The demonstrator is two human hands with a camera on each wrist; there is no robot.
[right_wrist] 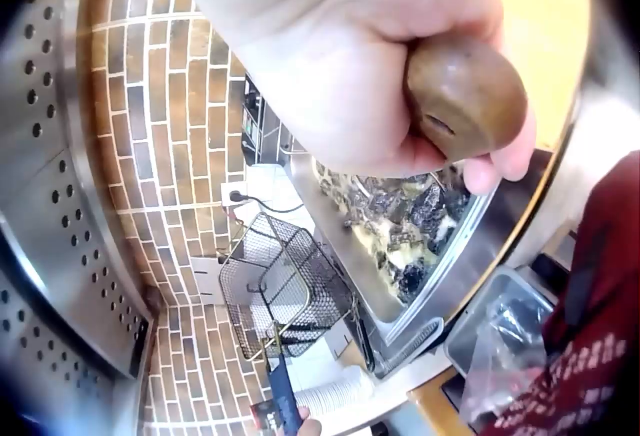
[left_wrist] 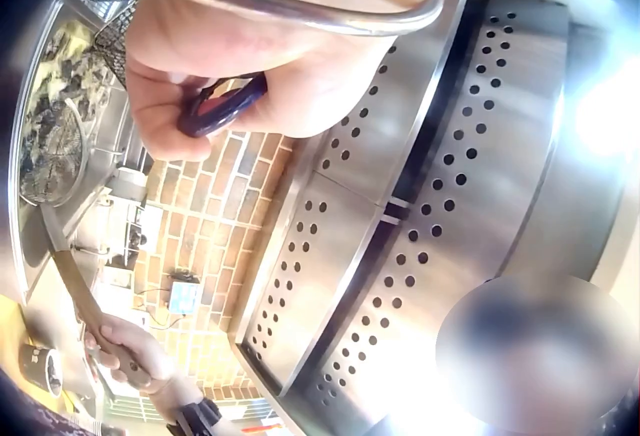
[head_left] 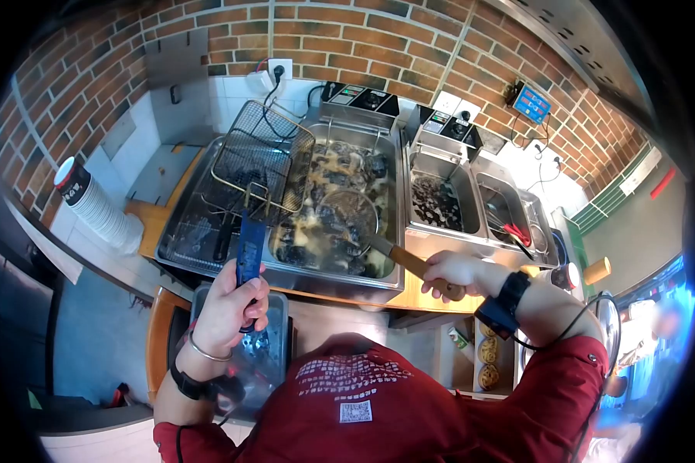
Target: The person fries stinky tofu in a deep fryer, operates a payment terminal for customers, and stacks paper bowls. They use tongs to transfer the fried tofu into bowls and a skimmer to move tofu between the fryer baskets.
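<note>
My left hand (head_left: 228, 307) grips the blue handle (head_left: 250, 251) of a wire fryer basket (head_left: 243, 143). The basket is raised over the left part of the deep fryer (head_left: 336, 282), and no food shows in its mesh. In my right hand (head_left: 457, 272) is the wooden handle (head_left: 409, 262) of a round mesh skimmer (head_left: 351, 214). Its head lies among dark pieces of food (head_left: 309, 251) in bubbling, yellowish oil. The right wrist view shows the rounded handle end (right_wrist: 465, 96) with fingers wrapped around it.
To the right stand smaller wells, one with dark pieces (head_left: 436, 204) in liquid. A stack of paper cups (head_left: 100, 202) leans at the left. Below the counter is a grey bin (head_left: 278, 339) with plastic bags. A brick wall (head_left: 347, 38) rises behind; a perforated metal hood (left_wrist: 420, 186) hangs overhead.
</note>
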